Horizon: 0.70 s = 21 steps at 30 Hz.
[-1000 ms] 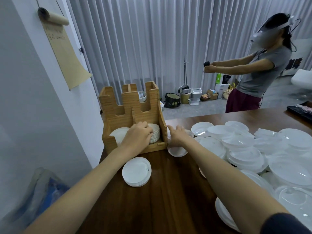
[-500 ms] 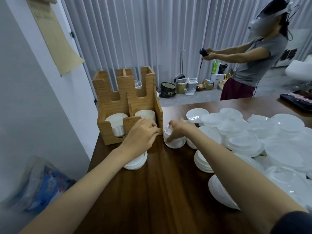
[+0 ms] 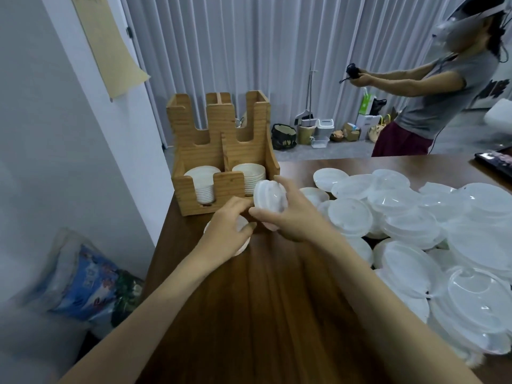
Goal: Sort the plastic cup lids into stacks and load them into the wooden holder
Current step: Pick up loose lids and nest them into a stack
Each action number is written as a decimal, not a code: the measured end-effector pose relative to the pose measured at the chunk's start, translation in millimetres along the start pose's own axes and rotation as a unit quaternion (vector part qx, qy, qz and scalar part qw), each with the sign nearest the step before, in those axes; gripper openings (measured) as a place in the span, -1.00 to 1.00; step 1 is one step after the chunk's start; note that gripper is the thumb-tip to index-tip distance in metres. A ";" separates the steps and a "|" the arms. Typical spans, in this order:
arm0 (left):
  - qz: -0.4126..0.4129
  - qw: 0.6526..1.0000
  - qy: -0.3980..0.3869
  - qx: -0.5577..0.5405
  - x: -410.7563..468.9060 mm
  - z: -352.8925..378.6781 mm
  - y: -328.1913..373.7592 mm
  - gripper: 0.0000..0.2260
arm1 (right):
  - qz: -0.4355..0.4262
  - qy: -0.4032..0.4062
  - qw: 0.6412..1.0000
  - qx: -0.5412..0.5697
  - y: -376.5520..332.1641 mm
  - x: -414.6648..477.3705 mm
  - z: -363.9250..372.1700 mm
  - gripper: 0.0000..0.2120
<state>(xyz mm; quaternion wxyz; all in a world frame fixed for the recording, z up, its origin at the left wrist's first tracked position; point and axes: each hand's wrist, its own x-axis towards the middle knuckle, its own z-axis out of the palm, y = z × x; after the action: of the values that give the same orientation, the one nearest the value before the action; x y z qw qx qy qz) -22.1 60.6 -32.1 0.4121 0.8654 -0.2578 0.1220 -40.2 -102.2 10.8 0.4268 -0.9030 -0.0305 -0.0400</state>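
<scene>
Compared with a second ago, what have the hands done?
The left hand came out of the wooden holder and now lies over the white stack on the table. The right hand gripped a clear stack and lifted it on edge. The lid pile stayed put.

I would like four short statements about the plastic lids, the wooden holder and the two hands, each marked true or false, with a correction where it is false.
1. The right hand grips a small stack of clear round plastic lids, tilted on edge. True.
2. Both front compartments of the light wooden holder are empty. False: each holds a stack of white lids, one on the left and one on the right.
3. The left hand lies over flat white lids on the dark brown wooden table. True.
4. The big pile of loose clear lids lies to the left of the holder. False: it lies to the right.
</scene>
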 end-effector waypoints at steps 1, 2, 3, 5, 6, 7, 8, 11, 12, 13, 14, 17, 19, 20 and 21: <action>-0.010 0.999 -0.021 -0.044 -5.1 -4.6 4.4 -0.67 | -0.002 -0.002 0.998 0.064 -2.1 -4.8 6.7 -0.21; -0.020 0.996 -0.041 -0.079 -10.7 -8.7 9.5 -0.62 | -0.005 -0.010 0.993 0.115 -3.3 -7.9 13.6 -0.27; -0.033 0.992 -0.052 -0.109 -16.0 -11.6 13.2 -0.58 | -0.007 -0.016 0.988 0.156 -4.1 -10.2 20.2 -0.33; -0.056 0.985 -0.047 -0.154 -25.4 -14.5 15.6 -0.60 | -0.009 -0.015 0.976 0.218 -2.1 -10.3 32.4 -0.41; -0.062 0.984 -0.035 -0.161 -29.2 -15.3 15.5 -0.64 | -0.008 -0.018 0.972 0.234 -1.8 -9.5 37.0 -0.44; -0.065 0.985 -0.021 -0.156 -32.1 -16.2 15.0 -0.68 | -0.005 -0.028 0.970 0.242 -1.6 -8.9 41.0 -0.46; -0.068 0.987 -0.006 -0.144 -34.5 -17.1 13.9 -0.73 | -0.004 -0.041 0.968 0.249 -1.1 -8.3 44.5 -0.47; -0.080 0.989 0.022 -0.124 -41.0 -19.9 6.1 -0.77 | -0.012 -0.065 0.963 0.262 1.5 -8.7 53.2 -0.44; -0.081 0.990 0.028 -0.111 -43.6 -21.9 2.4 -0.74 | -0.023 -0.060 0.966 0.249 4.3 -8.9 55.7 -0.42; -0.078 0.993 0.034 -0.079 -46.1 -24.2 -3.1 -0.70 | -0.036 -0.049 0.972 0.227 8.8 -8.7 58.4 -0.39; -0.064 0.997 0.041 -0.022 -48.3 -26.6 -10.3 -0.68 | -0.047 -0.037 0.977 0.203 14.7 -8.2 61.5 -0.35; 0.019 0.981 0.025 0.192 -52.4 -31.1 -34.8 -0.72 | -0.042 -0.048 0.984 0.167 30.1 -10.3 71.8 -0.13; 0.031 0.969 -0.012 0.243 -51.7 -32.6 -42.0 -0.72 | -0.034 -0.065 0.983 0.168 37.5 -12.1 80.7 0.05; 0.029 0.968 -0.027 0.247 -50.7 -33.7 -42.9 -0.72 | -0.034 -0.070 0.983 0.168 39.4 -12.4 84.4 0.10; 0.030 0.968 -0.039 0.245 -49.6 -34.8 -43.1 -0.73 | -0.036 -0.074 0.982 0.170 40.3 -12.4 87.3 0.14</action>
<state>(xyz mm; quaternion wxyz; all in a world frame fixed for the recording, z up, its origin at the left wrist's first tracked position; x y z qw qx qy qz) -40.0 127.5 -59.3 0.1731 0.9360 -0.2614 0.1597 -44.9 -60.5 -76.6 0.5687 -0.8161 -0.1011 0.0175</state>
